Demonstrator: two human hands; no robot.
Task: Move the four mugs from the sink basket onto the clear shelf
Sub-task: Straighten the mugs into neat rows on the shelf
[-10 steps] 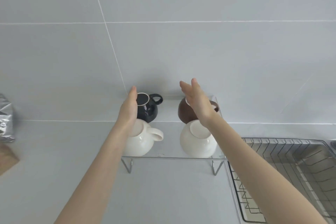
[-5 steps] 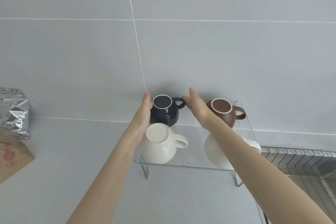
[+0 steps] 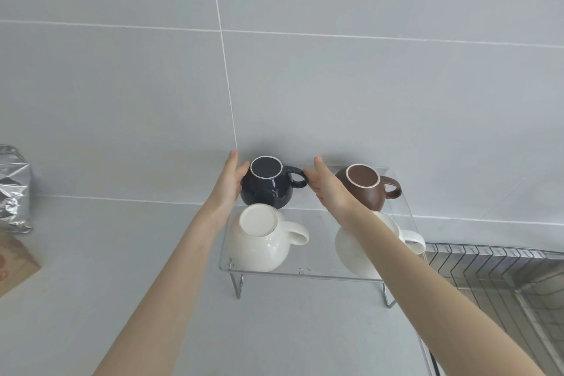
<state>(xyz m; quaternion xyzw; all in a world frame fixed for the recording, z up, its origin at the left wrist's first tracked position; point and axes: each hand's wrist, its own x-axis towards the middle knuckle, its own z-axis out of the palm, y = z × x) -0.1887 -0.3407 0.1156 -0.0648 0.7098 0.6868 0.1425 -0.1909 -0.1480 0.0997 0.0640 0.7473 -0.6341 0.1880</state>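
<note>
All four mugs sit upside down on the clear shelf, which stands on the table against the tiled wall. Bottoms up is likely so any water can drip out.

The black mug is the one to look at. It is at the back of the shelf, close to the wall. The left hand lies flat against its left side, fingers straight. The right hand is open too, and its fingertips are right by the mug's handle; whether they touch it is hard to tell. So the two hands are apart with the black mug between them, and neither one is closed around it. It looks like they are nudging it straight, so the mugs line up in neat rows.

In front of the black mug is a white mug. To the right of the black mug is the brown mug, and in front of that is a second white mug, partly hidden by the right arm.

Far right of the black mug is the sink basket. No mug shows in the part that can be seen. The job looks almost done.
</note>
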